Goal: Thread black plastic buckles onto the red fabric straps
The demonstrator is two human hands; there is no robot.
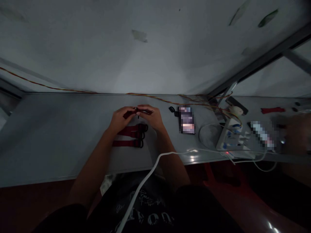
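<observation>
My left hand and my right hand meet above the grey table top, both pinching a dark red strap with a small black piece at its end. Just below my hands, two more red webbing straps lie side by side, the upper one and the lower one, each ending in a black buckle at the right. Neither strap touches my wrists. The held strap is partly hidden by my fingers.
A phone with a blurred screen lies right of my hands, beside small black buckles. Further right are a white power strip, white cables, and a red strap. Another person's blurred hand shows at the right. Coloured wires run along the wall.
</observation>
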